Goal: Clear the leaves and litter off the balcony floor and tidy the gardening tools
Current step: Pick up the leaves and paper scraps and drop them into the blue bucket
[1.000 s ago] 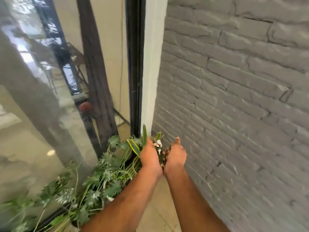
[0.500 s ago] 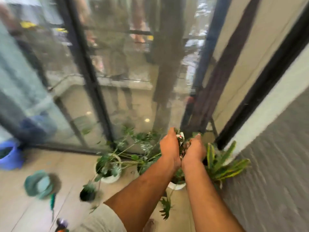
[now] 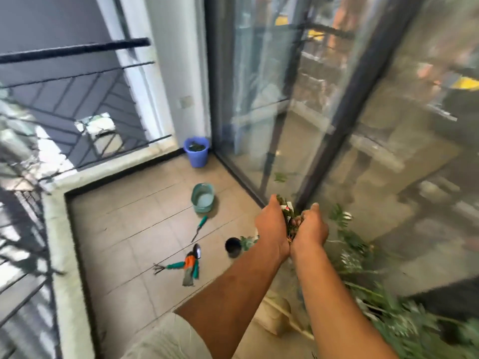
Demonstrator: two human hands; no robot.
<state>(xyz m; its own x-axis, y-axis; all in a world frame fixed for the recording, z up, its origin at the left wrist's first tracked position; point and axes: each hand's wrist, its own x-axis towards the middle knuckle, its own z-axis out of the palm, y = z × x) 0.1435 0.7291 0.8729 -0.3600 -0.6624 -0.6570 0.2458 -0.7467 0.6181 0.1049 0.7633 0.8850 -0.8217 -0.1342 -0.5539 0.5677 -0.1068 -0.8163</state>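
The left hand (image 3: 272, 226) and right hand (image 3: 312, 229) are pressed side by side like a cup, holding a clump of leaves and litter (image 3: 289, 216) between the palms. It is green and brown bits with a white scrap on top; most of it is hidden by the hands. Past them, garden tools (image 3: 188, 265) lie on the tile floor (image 3: 129, 224). Farther off sits a green tub (image 3: 203, 198), then a blue bucket (image 3: 196, 151) in the corner. The plants (image 3: 363, 255) look blurry.

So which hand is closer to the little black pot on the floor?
Left. The left hand is just right of the black pot; the right hand is farther right, past it.
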